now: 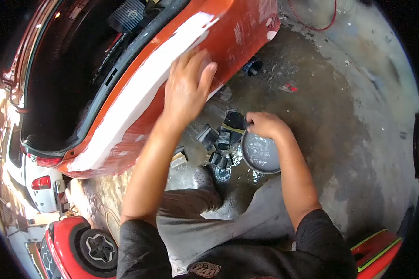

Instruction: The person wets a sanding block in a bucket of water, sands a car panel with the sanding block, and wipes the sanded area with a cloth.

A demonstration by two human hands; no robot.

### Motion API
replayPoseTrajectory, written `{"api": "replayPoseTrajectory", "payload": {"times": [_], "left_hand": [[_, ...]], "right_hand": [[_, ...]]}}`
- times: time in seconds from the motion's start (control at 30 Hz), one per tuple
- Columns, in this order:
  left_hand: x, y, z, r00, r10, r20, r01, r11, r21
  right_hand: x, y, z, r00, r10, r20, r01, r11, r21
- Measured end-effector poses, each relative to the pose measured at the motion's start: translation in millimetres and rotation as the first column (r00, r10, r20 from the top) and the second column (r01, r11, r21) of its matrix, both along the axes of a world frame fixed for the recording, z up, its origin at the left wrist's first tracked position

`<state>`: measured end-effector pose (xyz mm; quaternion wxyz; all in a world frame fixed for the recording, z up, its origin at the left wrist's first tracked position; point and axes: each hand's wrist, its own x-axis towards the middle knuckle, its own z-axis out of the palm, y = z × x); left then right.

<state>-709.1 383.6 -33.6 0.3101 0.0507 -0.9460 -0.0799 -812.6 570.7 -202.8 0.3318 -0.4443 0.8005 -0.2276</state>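
Note:
My left hand [186, 83] lies with its fingers apart on the orange car bumper [228, 49], next to a long white patch [130, 100] on its surface. My right hand [265, 125] is at the rim of a round grey basin [245, 159] that holds cloudy water. Its fingers are curled, and a small dark bit shows at the fingertips, too unclear to name. Beside the basin, several dark blocks or folded pieces [223, 138] are scattered over the wet floor.
The open rear of the car [65, 93] is at upper left. A dark cylinder [253, 66] and a small red scrap [291, 87] lie on the floor. A red hose [316, 29] curves along the wall. Other cars, one red [63, 237], stand at lower left.

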Motion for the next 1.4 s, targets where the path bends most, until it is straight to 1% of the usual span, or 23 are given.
{"api": "replayPoseTrajectory", "payload": {"times": [0.03, 0.07, 0.1, 0.13, 0.17, 0.23, 0.27, 0.33, 0.37, 0.4, 0.47, 0.5, 0.53, 0.6, 0.67, 0.73, 0.83, 0.93, 1.03, 1.13, 1.23, 1.37, 1.4], "left_hand": [[-21.3, -17.0, 2.8, 0.999, -0.033, -0.017, 0.031, 0.991, -0.131], [-45.6, -35.7, 4.0, 0.997, -0.067, -0.029, 0.057, 0.964, -0.258], [-67.2, -51.0, 2.9, 0.997, -0.071, 0.042, 0.079, 0.972, -0.220], [-87.5, -63.5, 1.0, 0.991, -0.081, 0.110, 0.100, 0.979, -0.180], [-105.0, -72.0, -0.1, 0.991, -0.083, 0.103, 0.100, 0.979, -0.175], [-138.1, -88.1, 0.7, 0.991, -0.094, 0.094, 0.109, 0.980, -0.164], [-147.8, -94.7, 8.8, 0.969, -0.105, 0.225, 0.137, 0.982, -0.133], [-141.4, -110.5, 4.4, 0.968, -0.185, 0.168, 0.215, 0.959, -0.186], [-131.1, -115.0, 4.9, 0.962, -0.229, 0.150, 0.257, 0.944, -0.207], [-119.1, -121.3, 8.2, 0.944, -0.244, 0.222, 0.281, 0.946, -0.158], [-89.7, -133.6, 21.6, 0.907, -0.255, 0.334, 0.313, 0.940, -0.133], [-71.1, -141.4, 28.8, 0.884, -0.256, 0.391, 0.324, 0.938, -0.119], [-48.0, -148.8, 35.9, 0.854, -0.263, 0.449, 0.335, 0.938, -0.087], [-9.5, -163.9, 48.5, 0.800, -0.277, 0.533, 0.343, 0.939, -0.027], [22.6, -177.1, 54.4, 0.747, -0.297, 0.595, 0.353, 0.935, 0.023], [31.9, -184.8, 52.0, 0.720, -0.305, 0.623, 0.348, 0.936, 0.056], [30.5, -186.9, 48.5, 0.726, -0.324, 0.607, 0.317, 0.940, 0.124], [28.8, -189.4, 49.6, 0.718, -0.351, 0.601, 0.308, 0.935, 0.177], [29.5, -191.1, 48.6, 0.703, -0.362, 0.612, 0.289, 0.932, 0.220], [28.6, -191.0, 43.8, 0.714, -0.361, 0.601, 0.266, 0.933, 0.244], [30.0, -190.3, 41.1, 0.703, -0.354, 0.617, 0.251, 0.935, 0.250], [30.4, -190.9, 38.7, 0.687, -0.358, 0.632, 0.259, 0.934, 0.248], [30.7, -190.8, 38.9, 0.692, -0.363, 0.624, 0.252, 0.932, 0.262]], "right_hand": [[-3.2, 1.4, -6.0, 0.997, 0.055, 0.054, -0.062, 0.987, 0.149], [-2.7, -0.6, -18.6, 0.995, 0.091, 0.029, -0.095, 0.960, 0.264], [2.6, -2.0, -36.5, 0.992, 0.126, 0.015, -0.122, 0.917, 0.379], [9.0, 0.3, -59.8, 0.996, 0.089, 0.032, -0.094, 0.893, 0.440], [14.6, 3.3, -84.6, 0.998, 0.047, 0.042, -0.062, 0.865, 0.497], [20.0, 10.0, -140.6, 0.998, 0.060, 0.007, -0.055, 0.850, 0.524], [26.0, 17.1, -151.9, 0.998, 0.067, 0.008, -0.060, 0.837, 0.543], [33.0, 26.6, -130.9, 0.997, -0.060, -0.043, 0.074, 0.852, 0.518], [40.4, 30.0, -109.0, 0.990, -0.127, -0.057, 0.138, 0.850, 0.509], [45.1, 31.1, -86.4, 0.968, -0.247, -0.037, 0.237, 0.862, 0.449], [40.0, 18.0, -20.1, 0.883, -0.469, -0.002, 0.444, 0.835, 0.325], [43.4, 12.9, 3.1, 0.834, -0.551, -0.025, 0.551, 0.831, 0.071], [50.7, 8.2, 27.7, 0.775, -0.632, -0.024, 0.618, 0.765, -0.183], [51.3, -28.3, 110.2, 0.726, -0.688, 0.001, 0.640, 0.674, -0.369], [33.2, -71.0, 184.7, 0.779, -0.598, -0.186, 0.460, 0.748, -0.480], [3.3, -117.1, 233.1, 0.807, -0.513, -0.294, 0.305, 0.787, -0.537], [-44.5, -169.4, 244.4, 0.770, -0.423, -0.477, 0.183, 0.864, -0.469], [-72.1, -189.6, 234.7, 0.749, -0.417, -0.515, 0.215, 0.888, -0.407], [-69.0, -191.8, 228.7, 0.699, -0.400, -0.592, 0.215, 0.908, -0.359], [-66.1, -194.5, 229.2, 0.684, -0.416, -0.599, 0.238, 0.904, -0.356], [-51.4, -202.6, 234.3, 0.713, -0.388, -0.583, 0.275, 0.921, -0.277], [-69.8, -195.4, 236.1, 0.764, -0.179, -0.619, 0.051, 0.974, -0.219], [-88.6, -192.5, 232.3, 0.742, -0.290, -0.604, 0.134, 0.948, -0.290]]}}
